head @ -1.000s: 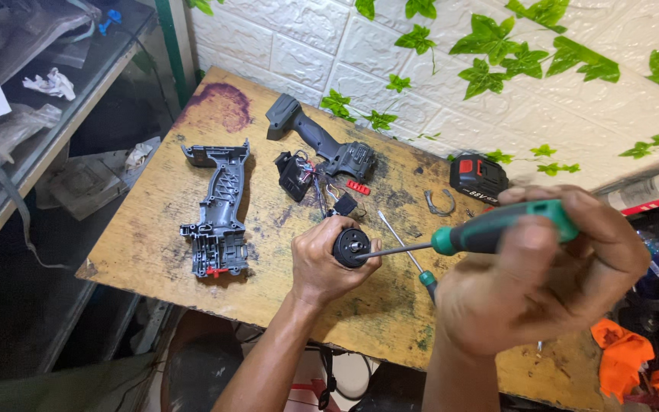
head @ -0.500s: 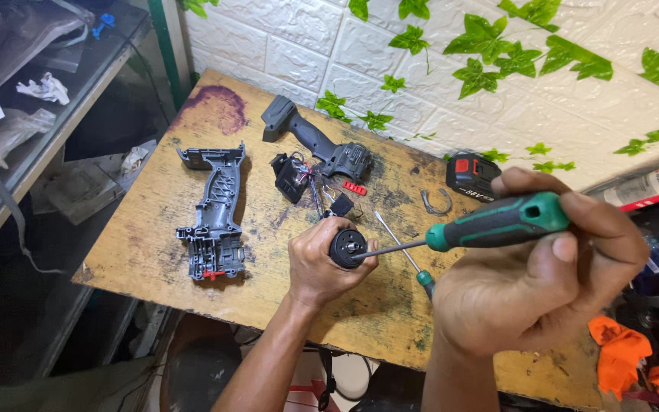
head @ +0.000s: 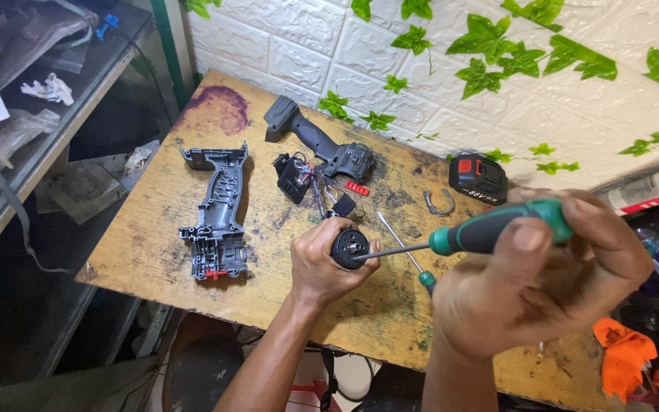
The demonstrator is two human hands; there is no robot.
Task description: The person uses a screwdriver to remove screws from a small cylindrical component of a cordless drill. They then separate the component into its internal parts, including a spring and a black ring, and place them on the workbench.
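Little has shifted since the earlier frames: both hands stay locked in the same grip over the wooden table (head: 154, 244). Grey tool housing half (head: 215, 217) lies to the left, well apart. Right hand (head: 535, 282), fingers wrapped on the green-handled screwdriver (head: 490, 229), tip touching the small black motor (head: 351, 249). Left hand (head: 322, 263), fingers clasped around that motor, just above the table's near edge.
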